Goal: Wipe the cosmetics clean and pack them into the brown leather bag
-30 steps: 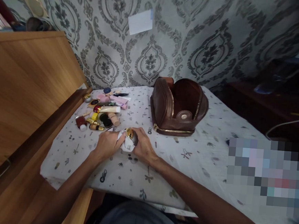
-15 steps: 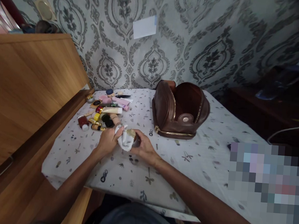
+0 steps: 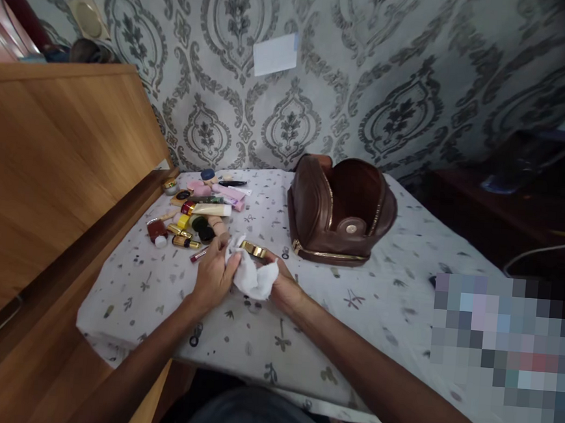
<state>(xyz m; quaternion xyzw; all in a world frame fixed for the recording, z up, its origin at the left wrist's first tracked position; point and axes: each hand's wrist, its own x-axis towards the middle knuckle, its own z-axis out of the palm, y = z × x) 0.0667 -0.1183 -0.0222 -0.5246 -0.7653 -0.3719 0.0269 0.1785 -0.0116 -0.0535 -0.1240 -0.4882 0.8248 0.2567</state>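
My left hand (image 3: 213,276) is closed on a white cloth (image 3: 256,281), pressing it with the thumb against a small gold-edged case (image 3: 254,250). My right hand (image 3: 286,289) grips that case from the right side; the cloth hides its lower part and some of my fingers. Both hands are just above the patterned tablecloth (image 3: 262,340). Close to my left hand lie a slim reddish tube (image 3: 199,254), a black round lid (image 3: 206,233) and gold-capped cosmetics (image 3: 185,242).
An open brown leather bag (image 3: 333,219) stands right of my hands. Several cosmetics, including a cream tube (image 3: 213,210) and a dark red bottle (image 3: 156,231), lie at the left. A wooden panel (image 3: 66,155) borders the table there; a patterned wall (image 3: 290,117) stands behind.
The case has turned in my right hand, so its gold edge now faces up. The cloth has spread to the right across it. My left hand has shifted slightly right, uncovering the slim reddish tube.
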